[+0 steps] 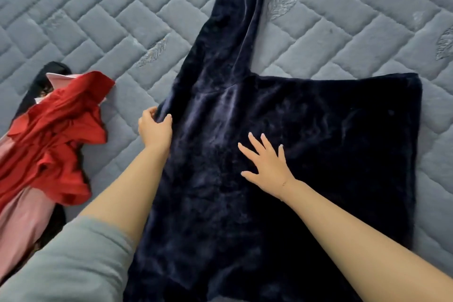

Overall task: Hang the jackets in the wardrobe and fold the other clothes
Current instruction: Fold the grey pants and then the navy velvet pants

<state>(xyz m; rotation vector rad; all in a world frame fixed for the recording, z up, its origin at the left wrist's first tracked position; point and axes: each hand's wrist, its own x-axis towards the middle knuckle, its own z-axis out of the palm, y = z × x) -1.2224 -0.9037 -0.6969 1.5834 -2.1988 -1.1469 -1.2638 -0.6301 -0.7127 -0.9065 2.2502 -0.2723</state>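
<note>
Head view | left hand [155, 127] pinches velvet top [282, 154] edge | right hand [266, 164] flat, fingers spread | fold evenly, keep pressing | red pile [58, 130] near bed's [98, 19] left edge

One dark navy velvet garment [269, 142] lies spread out, with one long sleeve [235, 19] ending in a single pale-piped cuff, running away from the point where it is gripped at its left edge. Two bare hands are on it: one left hand [155, 127] pinching that edge, one right hand [266, 164] flat to the right of the grip. Left of the grip lies one heap holding three visible fabrics: one crumpled red cloth [58, 130], one pink cloth [17, 228], one black cloth [46, 76]. One grey quilted mattress [98, 19] lies beneath.
</note>
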